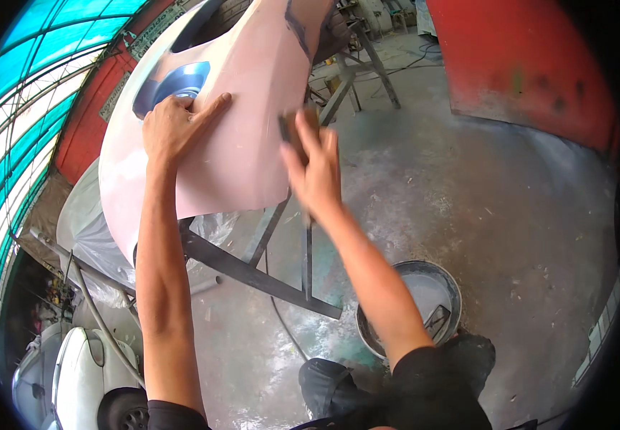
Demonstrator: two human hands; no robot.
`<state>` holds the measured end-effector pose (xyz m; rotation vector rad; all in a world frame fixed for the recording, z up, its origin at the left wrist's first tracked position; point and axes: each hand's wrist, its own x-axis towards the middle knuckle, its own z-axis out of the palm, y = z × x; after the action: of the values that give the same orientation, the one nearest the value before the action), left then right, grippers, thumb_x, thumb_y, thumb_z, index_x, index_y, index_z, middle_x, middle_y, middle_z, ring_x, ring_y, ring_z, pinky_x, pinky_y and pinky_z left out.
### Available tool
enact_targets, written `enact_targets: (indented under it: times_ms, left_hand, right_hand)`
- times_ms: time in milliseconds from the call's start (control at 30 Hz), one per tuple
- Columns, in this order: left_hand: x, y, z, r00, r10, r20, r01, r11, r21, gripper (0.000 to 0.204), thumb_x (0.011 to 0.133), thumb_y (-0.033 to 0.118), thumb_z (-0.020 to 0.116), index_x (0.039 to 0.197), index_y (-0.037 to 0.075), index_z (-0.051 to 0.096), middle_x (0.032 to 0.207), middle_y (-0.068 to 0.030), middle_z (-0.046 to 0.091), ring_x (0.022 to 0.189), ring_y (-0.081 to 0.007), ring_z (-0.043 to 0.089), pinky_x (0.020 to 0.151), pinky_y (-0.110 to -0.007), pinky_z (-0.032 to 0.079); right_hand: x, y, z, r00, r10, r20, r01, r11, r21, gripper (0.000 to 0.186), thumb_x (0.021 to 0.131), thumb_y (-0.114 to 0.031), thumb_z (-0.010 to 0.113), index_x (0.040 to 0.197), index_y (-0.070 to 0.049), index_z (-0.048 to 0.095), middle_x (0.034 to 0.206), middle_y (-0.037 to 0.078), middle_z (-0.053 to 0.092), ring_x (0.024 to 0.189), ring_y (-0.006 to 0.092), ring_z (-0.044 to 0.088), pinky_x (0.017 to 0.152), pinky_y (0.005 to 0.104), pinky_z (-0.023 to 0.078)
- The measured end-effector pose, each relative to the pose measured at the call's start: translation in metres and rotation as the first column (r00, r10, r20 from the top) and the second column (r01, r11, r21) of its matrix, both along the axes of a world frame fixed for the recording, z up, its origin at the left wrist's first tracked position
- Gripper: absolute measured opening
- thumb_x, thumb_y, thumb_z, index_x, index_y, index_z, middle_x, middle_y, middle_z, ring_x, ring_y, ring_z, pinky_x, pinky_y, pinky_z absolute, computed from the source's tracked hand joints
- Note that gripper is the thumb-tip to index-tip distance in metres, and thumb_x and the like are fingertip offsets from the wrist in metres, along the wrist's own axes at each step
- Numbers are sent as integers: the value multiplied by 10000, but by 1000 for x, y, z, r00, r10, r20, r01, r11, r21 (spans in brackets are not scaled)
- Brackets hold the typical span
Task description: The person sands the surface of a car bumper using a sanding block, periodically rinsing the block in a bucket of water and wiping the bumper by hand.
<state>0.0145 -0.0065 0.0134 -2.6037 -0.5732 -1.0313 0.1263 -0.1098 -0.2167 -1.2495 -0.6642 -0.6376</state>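
A large pink-coated car bumper (245, 143) is propped in front of me, with a blue recess (181, 86) in its upper left part. My left hand (174, 125) grips the bumper at this recess; its fingers curl into the blue hollow and its thumb rests on the pink surface. At the bumper's right edge my right hand (316, 168) is closed on a dark sanding block (294, 132), slightly smeared by motion. The hand partly hides the block, and I cannot tell whether its face touches the bumper.
Dark metal stand legs (253, 272) hold the bumper up. By my right knee a round basin (432, 287) of greyish liquid stands on the floor, a dark object inside. A red panel (525, 64) is at the upper right, a white car (91, 380) at the lower left.
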Motion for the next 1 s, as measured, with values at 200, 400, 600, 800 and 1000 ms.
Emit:
enact_targets:
  times_ms: [200, 400, 600, 800, 1000]
  left_hand:
    - [15, -15, 2, 1000, -6, -9, 7, 998, 61, 861, 767, 841, 714, 679, -16, 743, 633, -168, 688, 652, -344, 705, 680, -450, 537]
    - [10, 4, -4, 1000, -3, 11, 3, 1000, -2, 849, 752, 841, 730, 694, -6, 753, 658, -157, 706, 662, -333, 719, 678, -440, 540]
    - [12, -2, 3, 1000, 5, -7, -5, 1000, 23, 825, 751, 835, 739, 718, 12, 774, 680, -131, 729, 670, -316, 733, 681, -429, 542]
    - [11, 2, -2, 999, -20, 25, 21, 1000, -14, 811, 748, 826, 754, 715, 16, 773, 684, -125, 733, 667, -295, 734, 674, -422, 536]
    - [10, -3, 1, 998, -51, 29, 52, 998, -36, 801, 760, 820, 750, 727, 20, 781, 693, -113, 738, 658, -271, 729, 663, -405, 526]
  right_hand:
    - [63, -15, 31, 998, 18, -62, -16, 999, 32, 689, 956, -343, 763, 1576, -141, 538, 1242, 265, 547, 1186, 442, 564, 1043, 491, 482]
    - [32, 8, -2, 1000, 9, -22, -9, 999, 41, 690, 935, -308, 786, 1569, -163, 556, 1242, 230, 545, 1170, 428, 568, 1045, 484, 486]
    - [58, 0, 12, 999, 47, -15, -46, 995, 85, 683, 941, -305, 776, 1566, -137, 555, 1257, 239, 546, 1187, 435, 578, 1048, 484, 492]
    - [70, 17, 4, 999, -37, 26, 33, 989, 145, 666, 960, -298, 758, 1575, -151, 546, 1236, 241, 554, 1141, 426, 570, 1043, 476, 489]
    - [79, 9, 20, 995, -25, 98, 9, 986, 164, 631, 960, -292, 756, 1541, -116, 584, 1252, 239, 555, 1145, 440, 578, 1032, 494, 491]
